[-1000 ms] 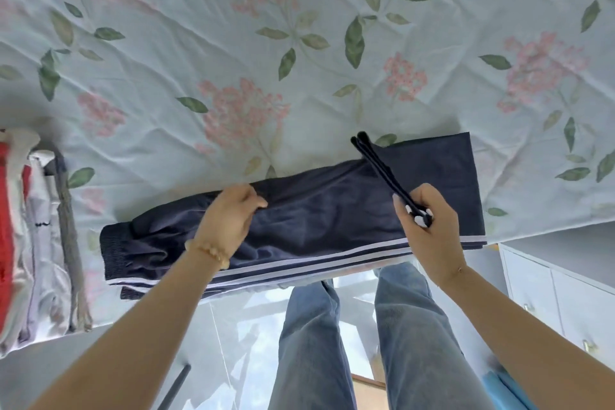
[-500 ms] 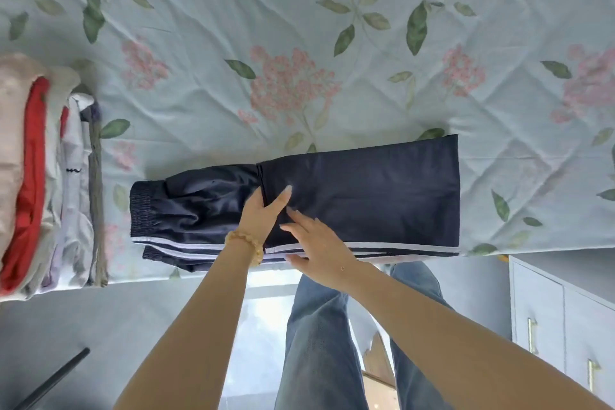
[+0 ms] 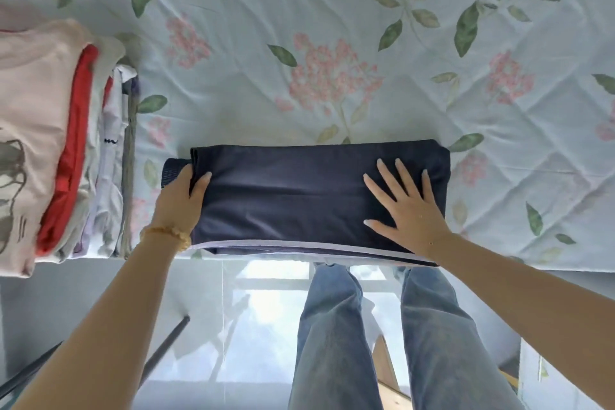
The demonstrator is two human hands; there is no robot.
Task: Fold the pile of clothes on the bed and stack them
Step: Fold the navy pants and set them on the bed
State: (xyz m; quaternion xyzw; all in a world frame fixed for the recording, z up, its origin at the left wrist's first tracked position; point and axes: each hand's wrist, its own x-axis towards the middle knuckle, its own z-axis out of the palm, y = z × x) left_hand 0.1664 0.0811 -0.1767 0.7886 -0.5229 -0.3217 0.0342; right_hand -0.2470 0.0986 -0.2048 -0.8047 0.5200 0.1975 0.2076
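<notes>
Head view, looking down at the near edge of the bed. A pair of dark navy track trousers with white side stripes [image 3: 299,200] lies folded into a compact rectangle at lower centre of the frame, its striped edge along the mattress edge. Half a second ago the trousers extended further left, with the ribbed cuff end lying open; that end has now been turned over onto the body, so the bundle is shorter and thicker. Only a small ribbed part shows at the left end.

The left hand [image 3: 181,203] grips the left end of the bundle, thumb on top and fingers curled around the fold. The right hand [image 3: 404,205] lies flat on the right half, fingers spread and straight, pressing the cloth down; it holds nothing.

At the left of the frame, well apart from the trousers, stands a stack of folded clothes [image 3: 50,143], with a pale pink printed top uppermost and red and white layers showing at its side. All rests on a pale blue quilted bedspread with pink flowers and green leaves [image 3: 332,27]. The person's blue jeans [image 3: 336,326] fill the lower centre.

Judged from this, the fold appears nearly complete; transfer onto the stack remains.
</notes>
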